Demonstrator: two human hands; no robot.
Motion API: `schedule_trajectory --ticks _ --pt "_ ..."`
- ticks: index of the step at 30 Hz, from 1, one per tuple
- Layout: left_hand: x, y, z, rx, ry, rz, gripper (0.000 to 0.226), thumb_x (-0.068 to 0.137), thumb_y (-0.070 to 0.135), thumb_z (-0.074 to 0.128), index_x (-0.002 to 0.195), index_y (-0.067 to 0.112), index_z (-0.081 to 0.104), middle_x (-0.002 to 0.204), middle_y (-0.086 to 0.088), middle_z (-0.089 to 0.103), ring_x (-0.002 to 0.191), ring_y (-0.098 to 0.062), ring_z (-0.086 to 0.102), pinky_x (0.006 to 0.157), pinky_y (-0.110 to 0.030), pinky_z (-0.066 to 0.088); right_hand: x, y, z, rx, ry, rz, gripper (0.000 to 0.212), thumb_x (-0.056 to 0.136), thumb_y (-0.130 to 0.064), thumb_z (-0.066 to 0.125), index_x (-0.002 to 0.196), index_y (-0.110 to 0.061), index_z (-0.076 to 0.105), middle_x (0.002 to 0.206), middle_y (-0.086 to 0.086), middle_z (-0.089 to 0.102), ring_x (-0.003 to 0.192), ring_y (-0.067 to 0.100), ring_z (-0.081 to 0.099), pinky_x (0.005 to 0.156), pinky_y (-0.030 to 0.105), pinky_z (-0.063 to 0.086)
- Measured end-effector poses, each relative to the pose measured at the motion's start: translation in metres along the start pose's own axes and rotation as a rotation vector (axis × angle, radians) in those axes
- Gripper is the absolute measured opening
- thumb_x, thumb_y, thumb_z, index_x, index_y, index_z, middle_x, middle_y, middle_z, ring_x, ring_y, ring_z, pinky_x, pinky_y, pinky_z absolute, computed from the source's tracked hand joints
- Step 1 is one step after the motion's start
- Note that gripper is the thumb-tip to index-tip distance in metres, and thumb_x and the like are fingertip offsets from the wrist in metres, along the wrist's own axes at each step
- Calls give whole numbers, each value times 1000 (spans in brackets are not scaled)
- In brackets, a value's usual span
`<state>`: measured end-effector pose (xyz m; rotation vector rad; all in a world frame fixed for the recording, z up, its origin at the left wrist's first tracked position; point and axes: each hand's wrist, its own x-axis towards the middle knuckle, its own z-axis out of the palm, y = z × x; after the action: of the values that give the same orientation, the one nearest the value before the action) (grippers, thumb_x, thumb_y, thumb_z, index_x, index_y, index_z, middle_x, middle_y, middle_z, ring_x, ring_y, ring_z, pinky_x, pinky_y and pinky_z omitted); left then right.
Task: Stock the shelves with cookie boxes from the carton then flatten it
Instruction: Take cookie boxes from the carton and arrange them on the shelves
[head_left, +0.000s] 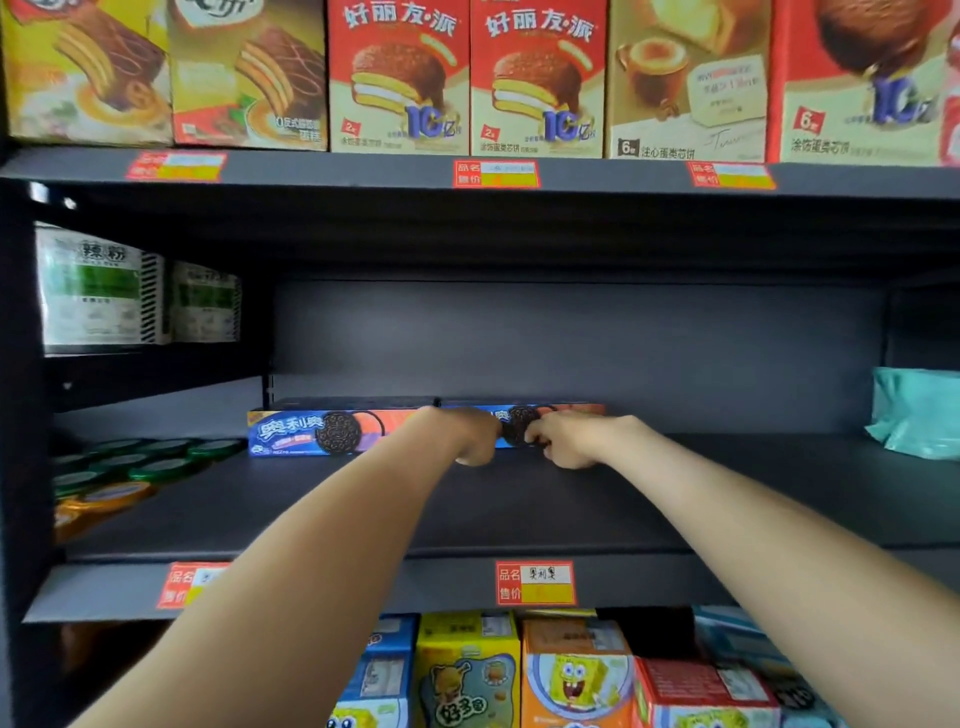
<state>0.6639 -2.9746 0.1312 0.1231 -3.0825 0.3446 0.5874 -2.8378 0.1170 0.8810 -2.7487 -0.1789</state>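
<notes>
Blue cookie packaging marks two boxes lying end to end at the back of the middle shelf, centre of the frame. The left hand and right hand meet at the right box, fingers curled against its front; whether they pinch or only nudge it, I cannot tell. An uneven push could skew it, or shove the left box toward the jars at the left edge.

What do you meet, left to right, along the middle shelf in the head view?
Green-lidded jars → first cookie box → left hand → right hand, both gripping the second cookie box → teal packet.
</notes>
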Motion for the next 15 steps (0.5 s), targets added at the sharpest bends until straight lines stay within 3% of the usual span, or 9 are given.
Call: schedule_trajectory --ticks 3,7,9,12,15 --pt "7 -3 4 -8 -15 -12 56 88 2 32 142 15 35 143 -8 42 116 -24 48 98 -36 40 9 0 2 12 -76 45 55 96 -12 36 146 -34 31 146 4 37 127 30 42 106 38 37" --pt "13 -9 10 50 -48 -46 52 88 8 34 139 20 38 141 -4 44 117 -28 50 93 -39 45 11 -6 4 79 -159 63 56 100 -12 29 151 -32 17 155 2 22 136 31 32 111 36 30" --pt "17 -12 13 56 -55 -59 56 88 9 35 142 23 34 146 -3 39 121 -28 48 98 -42 43 10 -6 4 101 -185 50 52 102 -17 27 152 -29 15 158 3 17 141 31 26 113 37 25" --pt "15 -12 11 26 -34 -63 61 88 7 33 147 22 29 148 -5 37 123 -29 47 99 -40 43 5 -3 0 131 -146 38 48 104 -31 27 151 -25 21 158 5 19 143 29 21 115 38 20" --pt "6 -5 8 -55 20 -42 49 90 11 35 138 15 40 134 -10 48 110 -28 54 90 -36 47 -5 -3 -5 162 -93 30 45 100 -38 37 143 -25 40 147 7 37 132 27 37 109 36 31"
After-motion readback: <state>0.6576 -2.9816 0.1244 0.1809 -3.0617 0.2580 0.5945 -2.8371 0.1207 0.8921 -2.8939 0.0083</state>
